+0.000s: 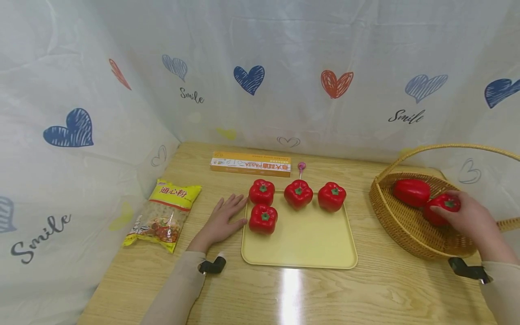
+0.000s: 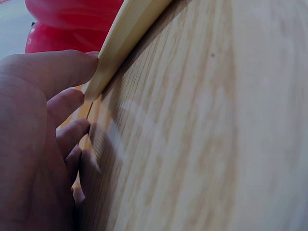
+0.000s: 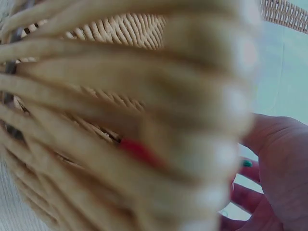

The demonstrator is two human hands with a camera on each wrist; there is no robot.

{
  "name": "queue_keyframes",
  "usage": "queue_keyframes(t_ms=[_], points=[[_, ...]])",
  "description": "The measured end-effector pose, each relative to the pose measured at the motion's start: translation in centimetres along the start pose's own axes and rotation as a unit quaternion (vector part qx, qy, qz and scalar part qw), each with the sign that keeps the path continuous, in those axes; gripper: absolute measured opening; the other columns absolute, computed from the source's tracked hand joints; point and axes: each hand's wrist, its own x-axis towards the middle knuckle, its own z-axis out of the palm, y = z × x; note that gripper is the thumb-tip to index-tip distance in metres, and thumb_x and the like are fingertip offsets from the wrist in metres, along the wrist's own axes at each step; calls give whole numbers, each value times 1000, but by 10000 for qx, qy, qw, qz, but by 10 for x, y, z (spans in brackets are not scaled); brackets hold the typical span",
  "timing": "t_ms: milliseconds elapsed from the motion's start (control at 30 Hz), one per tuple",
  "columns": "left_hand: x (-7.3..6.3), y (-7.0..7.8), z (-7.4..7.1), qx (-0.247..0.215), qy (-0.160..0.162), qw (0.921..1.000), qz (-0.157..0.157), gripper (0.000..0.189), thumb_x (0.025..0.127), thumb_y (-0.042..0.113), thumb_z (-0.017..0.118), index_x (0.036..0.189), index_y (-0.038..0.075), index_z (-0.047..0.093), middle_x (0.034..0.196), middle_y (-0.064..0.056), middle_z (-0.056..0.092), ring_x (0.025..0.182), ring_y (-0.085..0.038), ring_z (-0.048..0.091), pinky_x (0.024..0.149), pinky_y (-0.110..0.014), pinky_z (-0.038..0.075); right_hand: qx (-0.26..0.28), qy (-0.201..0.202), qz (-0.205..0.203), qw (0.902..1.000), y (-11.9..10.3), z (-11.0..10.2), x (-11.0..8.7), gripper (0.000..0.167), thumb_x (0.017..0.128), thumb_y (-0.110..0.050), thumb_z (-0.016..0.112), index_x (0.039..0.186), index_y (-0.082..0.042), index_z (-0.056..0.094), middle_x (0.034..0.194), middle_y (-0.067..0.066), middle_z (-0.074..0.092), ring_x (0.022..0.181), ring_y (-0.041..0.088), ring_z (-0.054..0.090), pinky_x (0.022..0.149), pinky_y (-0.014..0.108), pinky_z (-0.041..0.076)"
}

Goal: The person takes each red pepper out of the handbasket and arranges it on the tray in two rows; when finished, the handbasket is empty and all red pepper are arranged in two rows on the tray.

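Observation:
At the far right, my right hand [image 1: 471,217] reaches over the rim of a wicker basket [image 1: 390,221] and grips a red bell pepper [image 1: 438,211] with a green stem. Another red bell pepper [image 1: 412,192] lies beside it in the basket. In the right wrist view, the woven wall [image 3: 192,110] hides most of the held pepper. My left hand [image 1: 221,222] rests on the table with its fingers spread, thumb tip right at the left rim of a yellow tray [image 1: 308,246]. Several red bell peppers stand on that tray, one [image 1: 263,219] nearest my left hand.
A bag of pasta [image 1: 164,214] lies left of my left hand. Behind the tray are a pasta box [image 1: 250,164] and a pink lollipop [image 1: 301,167]. The basket's tall handle [image 1: 451,146] arches over it. A curtain with hearts [image 1: 284,90] hangs along the table's back.

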Motion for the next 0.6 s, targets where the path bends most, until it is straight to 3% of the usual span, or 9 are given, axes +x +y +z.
queue_keyframes(t_ms=[600], points=[[0, -1, 0, -2, 17, 10000, 20, 66, 101, 39, 62, 158, 15, 39, 165, -6, 30, 156, -28, 15, 127, -48, -2, 33, 180, -229, 9996, -4, 2, -8, 83, 99, -46, 63, 143, 18, 33, 128, 49, 40, 108, 64, 43, 82, 76, 44]])
